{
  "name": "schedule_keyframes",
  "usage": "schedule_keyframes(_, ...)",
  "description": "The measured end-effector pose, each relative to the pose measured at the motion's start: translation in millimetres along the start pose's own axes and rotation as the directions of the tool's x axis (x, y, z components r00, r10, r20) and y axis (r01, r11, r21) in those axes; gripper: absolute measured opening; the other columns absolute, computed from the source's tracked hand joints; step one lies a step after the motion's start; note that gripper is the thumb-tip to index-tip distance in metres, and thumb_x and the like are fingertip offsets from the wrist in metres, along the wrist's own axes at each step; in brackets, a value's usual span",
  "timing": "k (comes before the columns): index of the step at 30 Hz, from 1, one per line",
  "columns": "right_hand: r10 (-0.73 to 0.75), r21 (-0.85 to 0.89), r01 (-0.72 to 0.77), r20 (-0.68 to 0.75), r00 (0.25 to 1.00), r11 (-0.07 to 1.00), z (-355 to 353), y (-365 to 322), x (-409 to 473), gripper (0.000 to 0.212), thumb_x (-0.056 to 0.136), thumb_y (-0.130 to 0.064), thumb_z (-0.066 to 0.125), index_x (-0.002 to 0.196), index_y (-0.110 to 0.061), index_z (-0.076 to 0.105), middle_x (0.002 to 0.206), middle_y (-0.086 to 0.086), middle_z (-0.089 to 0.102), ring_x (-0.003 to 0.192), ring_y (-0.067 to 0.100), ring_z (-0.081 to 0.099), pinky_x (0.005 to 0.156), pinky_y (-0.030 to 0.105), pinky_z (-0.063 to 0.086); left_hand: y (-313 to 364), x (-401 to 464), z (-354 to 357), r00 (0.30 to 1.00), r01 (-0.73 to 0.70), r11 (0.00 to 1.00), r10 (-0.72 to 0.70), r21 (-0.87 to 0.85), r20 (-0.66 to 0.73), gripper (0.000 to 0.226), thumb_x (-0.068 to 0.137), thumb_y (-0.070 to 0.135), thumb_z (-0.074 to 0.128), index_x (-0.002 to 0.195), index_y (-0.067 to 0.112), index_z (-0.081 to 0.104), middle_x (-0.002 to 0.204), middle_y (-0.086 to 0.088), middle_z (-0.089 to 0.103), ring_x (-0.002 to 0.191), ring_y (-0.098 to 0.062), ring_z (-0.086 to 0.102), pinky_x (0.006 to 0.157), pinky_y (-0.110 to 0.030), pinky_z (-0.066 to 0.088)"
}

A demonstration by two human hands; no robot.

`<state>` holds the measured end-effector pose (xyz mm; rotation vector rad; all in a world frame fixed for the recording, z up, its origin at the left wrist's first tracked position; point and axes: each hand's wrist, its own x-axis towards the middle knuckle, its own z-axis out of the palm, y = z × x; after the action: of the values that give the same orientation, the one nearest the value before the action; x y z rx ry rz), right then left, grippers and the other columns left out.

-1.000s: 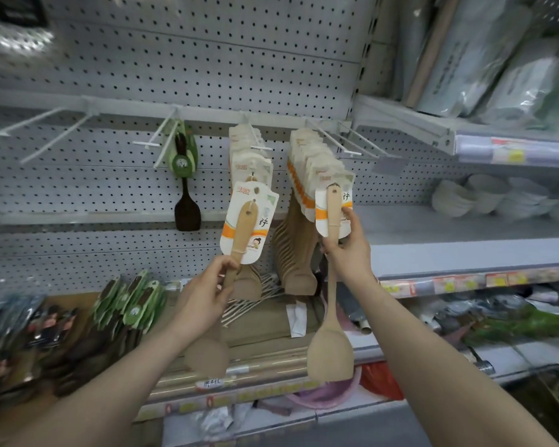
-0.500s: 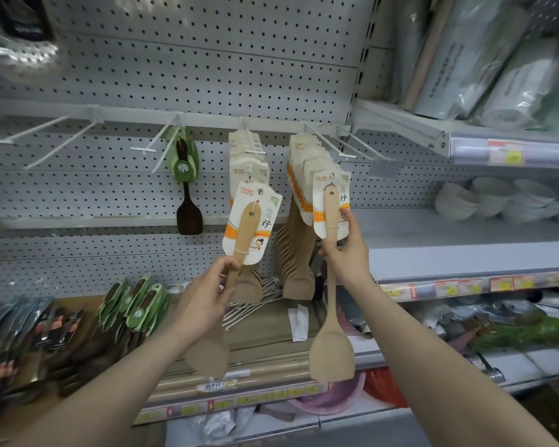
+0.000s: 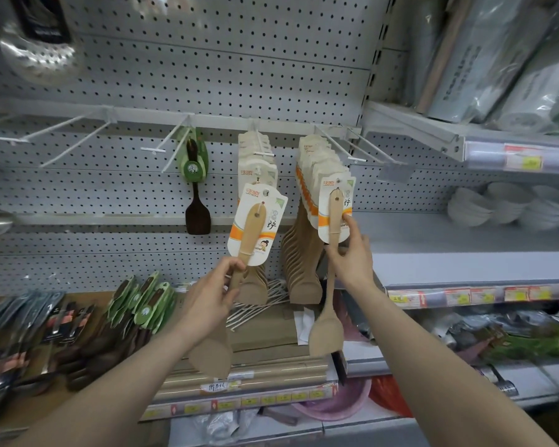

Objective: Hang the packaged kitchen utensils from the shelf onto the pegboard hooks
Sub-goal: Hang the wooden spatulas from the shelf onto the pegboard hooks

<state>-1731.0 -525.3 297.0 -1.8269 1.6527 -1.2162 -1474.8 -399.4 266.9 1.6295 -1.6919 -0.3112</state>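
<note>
Since half a second ago, the right hand (image 3: 349,262) has lifted its wooden spatula (image 3: 328,304) slightly, so its card (image 3: 336,208) now sits against the front of the right-hand bundle of hanging spatulas (image 3: 304,221), while the left hand (image 3: 207,301) has hardly moved. Nearest the viewer, two bare forearms reach up from the bottom of the view. The left hand grips the handle of a second carded spatula (image 3: 254,233), holding it upright and tilted, its card just in front of the middle bundle (image 3: 257,166) on the pegboard. The right hand pinches its spatula's handle and card, the blade hanging down over the shelf edge. Below the hands, the shelf (image 3: 271,337) carries flat brown cardboard, loose white wire hooks (image 3: 259,304), and to the left a heap of green-carded dark utensils (image 3: 142,304) and other packaged tools. Behind, the grey pegboard (image 3: 207,75) has a rail of white hooks; one holds a single dark spatula on a green card (image 3: 196,188), and the hooks to the far left (image 3: 62,140) are bare. To the right, stacked white bowls (image 3: 497,204) sit on a grey shelf, with wrapped rolls above.
</note>
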Motion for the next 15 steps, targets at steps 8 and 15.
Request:
schedule_keyframes(8, -0.311, -0.038, 0.308, -0.111, 0.944, 0.95, 6, -55, 2, 0.028, 0.101, -0.025, 0.051, 0.128, -0.025, 0.057, 0.112, -0.004, 0.062, 0.105, 0.017, 0.054, 0.095, 0.049, 0.045, -1, 1, 5, 1.0, 0.021, 1.0, -0.021, -0.009, -0.014, 0.041, 0.089, 0.011, 0.069, 0.112, 0.036, 0.045, 0.091, 0.022, 0.062, 0.073, -0.001, 0.06, 0.068, -0.037, 0.055)
schedule_keyframes(15, -0.463, 0.024, 0.462, 0.044, 0.886, 0.887, 18, -121, 20, 0.032, 0.102, -0.031, 0.051, 0.133, -0.024, 0.058, 0.108, -0.007, 0.067, 0.107, 0.015, 0.055, 0.094, 0.041, 0.042, -5, 15, 7, 0.998, 0.035, 0.999, -0.035, 0.004, -0.047, 0.047, 0.089, 0.014, 0.067, 0.112, 0.044, 0.039, 0.089, 0.025, 0.061, 0.074, -0.005, 0.062, 0.065, -0.034, 0.053)
